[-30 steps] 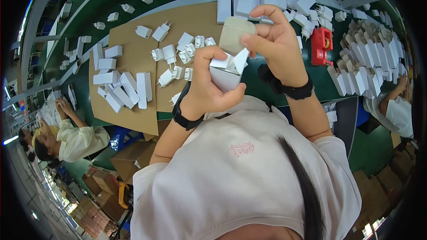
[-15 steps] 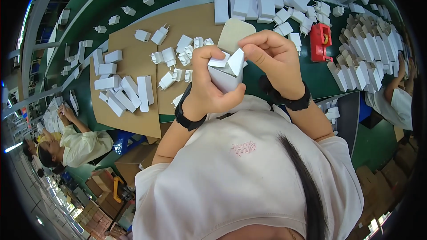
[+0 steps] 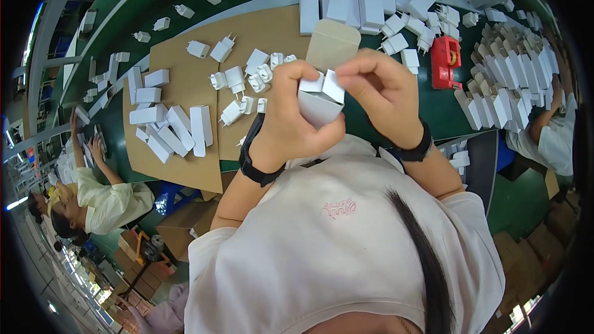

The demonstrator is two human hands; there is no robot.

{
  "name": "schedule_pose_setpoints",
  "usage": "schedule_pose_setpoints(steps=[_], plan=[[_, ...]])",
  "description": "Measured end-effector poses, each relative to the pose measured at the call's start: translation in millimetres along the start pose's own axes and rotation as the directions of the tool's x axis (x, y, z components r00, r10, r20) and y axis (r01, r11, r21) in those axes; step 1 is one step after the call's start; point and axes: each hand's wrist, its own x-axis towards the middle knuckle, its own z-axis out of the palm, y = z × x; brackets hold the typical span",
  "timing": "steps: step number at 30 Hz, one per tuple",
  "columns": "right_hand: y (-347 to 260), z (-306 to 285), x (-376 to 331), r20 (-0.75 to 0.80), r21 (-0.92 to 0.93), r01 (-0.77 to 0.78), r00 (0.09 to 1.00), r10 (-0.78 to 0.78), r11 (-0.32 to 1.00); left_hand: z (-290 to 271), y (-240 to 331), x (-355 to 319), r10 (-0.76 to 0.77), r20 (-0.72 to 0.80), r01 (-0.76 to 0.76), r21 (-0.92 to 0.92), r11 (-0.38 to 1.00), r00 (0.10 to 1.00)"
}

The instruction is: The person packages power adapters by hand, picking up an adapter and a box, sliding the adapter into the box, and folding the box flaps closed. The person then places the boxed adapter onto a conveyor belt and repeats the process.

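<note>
My left hand [image 3: 291,117] grips a small white cardboard box [image 3: 318,102] close to my chest, above the near edge of the green table. My right hand [image 3: 383,96] pinches the box's open top flaps between thumb and fingers. The box's tan lid flap [image 3: 333,43] stands up behind my hands. Both wrists wear black bands. A pile of white plug adapters [image 3: 247,83] lies on a brown cardboard sheet [image 3: 185,167] just beyond my left hand.
Closed white boxes [image 3: 176,127] lie on the sheet's left. More white boxes [image 3: 365,6] stand at the back, folded blanks [image 3: 513,74] at right beside a red tape dispenser [image 3: 445,62]. Other people sit at left [image 3: 105,201] and right [image 3: 547,136].
The box has sunk lower toward my chest. My right hand has come down from the tan lid flap to the small white side flaps and is folding them inward.
</note>
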Motion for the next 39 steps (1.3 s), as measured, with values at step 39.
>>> schedule_pose_setpoints(steps=[39], plan=[[14.0,-14.0,-1.4,0.172,-0.163,0.111,0.982,-0.083,0.98,0.8,2.3,2.3,-0.073,0.059,0.052,0.298,0.953,0.996]])
